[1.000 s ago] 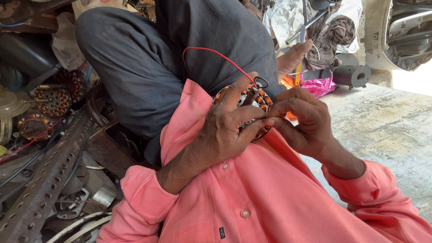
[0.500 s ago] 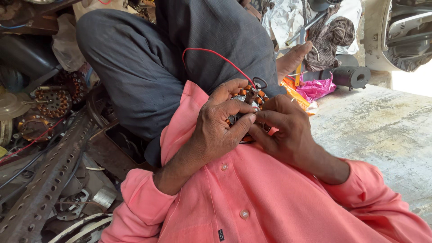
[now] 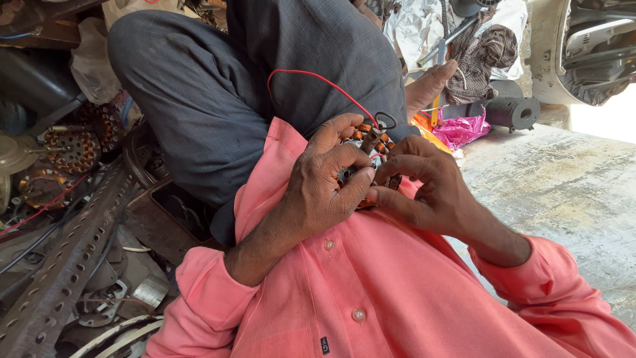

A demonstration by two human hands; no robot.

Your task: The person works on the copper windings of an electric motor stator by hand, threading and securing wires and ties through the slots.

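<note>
A small round stator (image 3: 371,140) with orange-copper windings sits between my two hands, held against my pink shirt (image 3: 371,292). My left hand (image 3: 321,189) wraps its left side, thumb and fingers curled over the rim. On the right side my right hand (image 3: 430,192) pinches it, fingertips touching the left thumb. A thin red wire (image 3: 318,76) loops up from the stator across my grey trousers (image 3: 218,113). Most of the stator is hidden by my fingers.
A perforated metal angle bar (image 3: 66,258) lies among scrap parts at the left, with other wound stators (image 3: 73,149) beside it. A bare foot (image 3: 430,83), a pink plastic bag (image 3: 464,129) and a black cylinder (image 3: 511,113) lie behind on the concrete floor (image 3: 563,199).
My right hand has slid left and closed over the stator, meeting the left thumb. The stator now shows less than before, and both hands sit slightly lower against the shirt.
</note>
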